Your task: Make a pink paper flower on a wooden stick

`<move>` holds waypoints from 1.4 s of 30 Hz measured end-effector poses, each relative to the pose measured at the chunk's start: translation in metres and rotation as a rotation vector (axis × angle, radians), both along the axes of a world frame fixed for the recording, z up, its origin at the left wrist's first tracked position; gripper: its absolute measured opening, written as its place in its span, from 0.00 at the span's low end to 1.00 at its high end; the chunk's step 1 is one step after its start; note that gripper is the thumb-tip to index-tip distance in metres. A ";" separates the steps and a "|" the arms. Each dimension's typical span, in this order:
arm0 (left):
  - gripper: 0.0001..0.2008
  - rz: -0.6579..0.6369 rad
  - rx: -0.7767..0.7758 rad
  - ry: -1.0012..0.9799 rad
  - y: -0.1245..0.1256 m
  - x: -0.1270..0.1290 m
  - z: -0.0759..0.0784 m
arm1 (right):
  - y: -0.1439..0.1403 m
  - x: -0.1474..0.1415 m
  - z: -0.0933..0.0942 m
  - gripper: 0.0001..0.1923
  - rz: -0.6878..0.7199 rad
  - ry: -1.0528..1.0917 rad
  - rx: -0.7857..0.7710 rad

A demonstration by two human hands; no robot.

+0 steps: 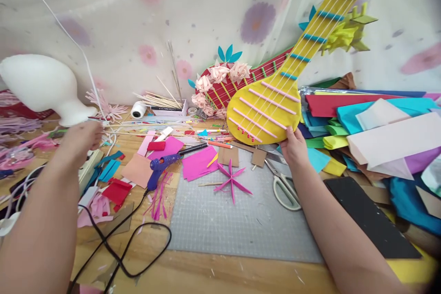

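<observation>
On the wooden table point(213, 271), one grey cutting mat point(237, 220) is lying in the middle, and two paper guitars are leaning against the curtain behind it. One yellow guitar point(275, 101) is standing tilted, its neck going up to the right, where the head is cut off by the top edge. One red guitar point(241, 83) is lying behind it, mostly hidden, with several pale paper flowers on it. At the right, a big pile of coloured paper sheets point(379, 138) is spreading out; I cannot count them. One white foam vase point(41, 85) is lying on its side at the left. The right hand point(292, 147) is gripping the lower rim of the yellow guitar, thumb on the front face and the other fingers hidden behind. The left hand point(80, 140) is reaching toward the neck of the vase, just beside it; its fingers are blurred, so I cannot tell if they are closed. One blue glue gun point(160, 167), one pair of scissors point(284, 186), one pink paper star point(231, 180) and one white thread spool point(138, 110) are lying between them.
</observation>
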State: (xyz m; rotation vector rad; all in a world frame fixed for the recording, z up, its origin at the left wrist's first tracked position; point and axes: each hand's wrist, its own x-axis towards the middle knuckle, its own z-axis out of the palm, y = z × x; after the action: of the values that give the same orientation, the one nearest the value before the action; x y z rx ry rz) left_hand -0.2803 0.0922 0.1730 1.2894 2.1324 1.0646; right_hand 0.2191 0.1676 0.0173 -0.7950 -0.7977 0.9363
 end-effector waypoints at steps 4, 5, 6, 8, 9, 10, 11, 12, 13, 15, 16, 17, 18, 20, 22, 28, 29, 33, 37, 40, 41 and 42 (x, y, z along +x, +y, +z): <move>0.12 -0.066 -0.043 -0.318 -0.005 0.026 -0.017 | 0.005 -0.010 0.015 0.18 0.047 0.005 0.029; 0.12 -0.088 -0.060 -0.362 -0.006 0.032 -0.019 | 0.009 -0.014 0.019 0.19 0.059 0.007 0.035; 0.12 -0.114 -0.081 -0.403 -0.007 0.037 -0.020 | 0.013 -0.020 0.022 0.19 0.070 0.007 0.037; 0.12 -0.157 -0.133 -0.475 -0.008 0.045 -0.021 | 0.023 -0.034 0.026 0.20 0.092 0.002 0.024; 0.13 -0.173 -0.150 -0.505 -0.008 0.049 -0.022 | 0.029 -0.042 0.027 0.20 0.106 -0.006 0.021; 0.13 -0.182 -0.157 -0.534 -0.009 0.052 -0.022 | 0.035 -0.051 0.027 0.20 0.116 -0.022 0.021; 0.13 -0.188 -0.158 -0.564 -0.009 0.056 -0.023 | 0.041 -0.060 0.026 0.20 0.116 -0.039 0.023; 0.13 -0.190 -0.154 -0.595 -0.010 0.059 -0.023 | 0.047 -0.068 0.024 0.21 0.129 -0.062 0.023; 0.14 -0.188 -0.147 -0.627 -0.010 0.063 -0.024 | 0.053 -0.077 0.022 0.21 0.138 -0.090 0.021; 0.14 -0.190 -0.140 -0.682 -0.011 0.070 -0.027 | 0.063 -0.091 0.016 0.21 0.144 -0.135 0.017; 0.14 -0.194 -0.135 -0.702 -0.011 0.073 -0.028 | 0.067 -0.096 0.013 0.21 0.138 -0.147 0.015; 0.14 -0.204 -0.129 -0.717 -0.011 0.077 -0.030 | 0.070 -0.100 0.010 0.20 0.130 -0.155 0.008; 0.14 -0.213 -0.123 -0.729 -0.011 0.080 -0.031 | 0.073 -0.103 0.007 0.20 0.120 -0.162 -0.002; 0.14 -0.231 -0.110 -0.744 -0.012 0.090 -0.036 | 0.076 -0.105 0.002 0.19 0.090 -0.185 -0.042; 0.14 -0.239 -0.094 -0.753 -0.012 0.104 -0.042 | 0.077 -0.102 -0.003 0.17 0.063 -0.230 -0.096; 0.12 -0.270 -0.026 -0.730 -0.019 0.161 -0.064 | 0.055 -0.080 0.015 0.19 -0.163 -0.453 -0.102; 0.12 -0.284 -0.020 -0.718 -0.020 0.170 -0.067 | 0.044 -0.078 0.024 0.19 -0.201 -0.507 -0.020; 0.13 -0.326 0.013 -0.701 -0.025 0.200 -0.076 | -0.014 -0.081 0.063 0.17 0.128 -0.870 0.212; 0.14 -0.327 0.042 -0.755 -0.031 0.218 -0.085 | -0.061 -0.089 0.069 0.17 0.394 -1.370 0.274; 0.13 -0.279 0.087 -0.742 -0.035 0.222 -0.098 | -0.076 -0.086 0.056 0.17 0.286 -1.612 0.239; 0.12 -0.268 0.112 -0.712 -0.036 0.221 -0.104 | -0.079 -0.082 0.051 0.18 0.237 -1.654 0.194; 0.11 -0.264 0.138 -0.670 -0.038 0.219 -0.110 | -0.081 -0.077 0.046 0.18 0.186 -1.675 0.141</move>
State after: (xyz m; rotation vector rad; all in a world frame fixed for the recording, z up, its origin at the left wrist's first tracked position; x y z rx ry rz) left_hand -0.0617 0.0547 0.0627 1.0338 1.3761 1.3099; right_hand 0.1416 0.0864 0.0634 -1.3374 -2.3604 0.1473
